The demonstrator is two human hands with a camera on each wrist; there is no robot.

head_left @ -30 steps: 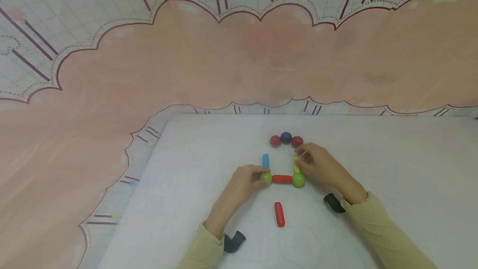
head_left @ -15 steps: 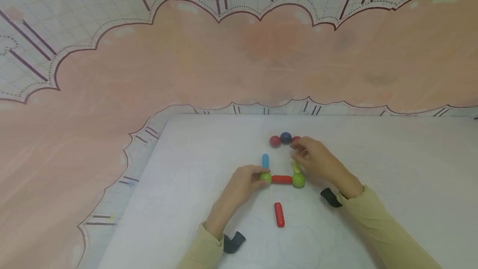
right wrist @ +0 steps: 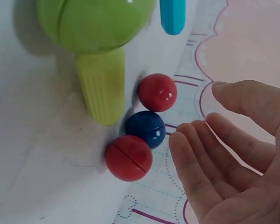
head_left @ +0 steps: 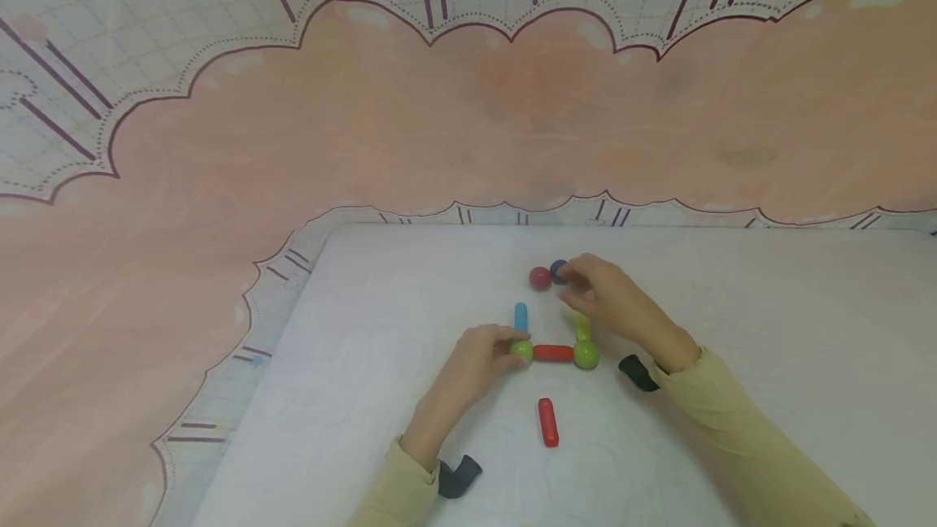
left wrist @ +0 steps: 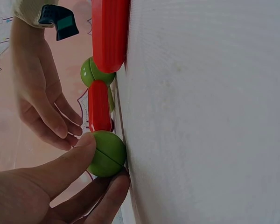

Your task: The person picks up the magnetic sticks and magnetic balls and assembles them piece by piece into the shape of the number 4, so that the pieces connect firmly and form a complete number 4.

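Observation:
My left hand (head_left: 479, 356) pinches a green ball (left wrist: 108, 156) between thumb and fingers. From that ball a red rod (head_left: 553, 354) runs right to a second green ball (head_left: 586, 354). A light-blue rod (head_left: 520, 316) stands out from the left ball, and a yellow-green rod (right wrist: 102, 91) from the right one, both pointing away from me. Over the far balls reaches my right hand (head_left: 611, 295), fingers loosely bent around nothing. In the right wrist view, a red ball (right wrist: 157, 92), a dark blue ball (right wrist: 146, 129) and another red ball (right wrist: 129, 157) lie in a row beside its fingertips.
A loose red rod (head_left: 548, 422) lies on the white tabletop (head_left: 351, 348), nearer to me than the joined pieces. Black wrist pieces (head_left: 459, 476) sit at both sleeves. Behind the table hangs a peach and white patterned sheet (head_left: 439, 120).
My right hand has moved away from the yellow-green rod, up and left over the far balls, and now covers the right red ball in the head view. The left hand stays in place.

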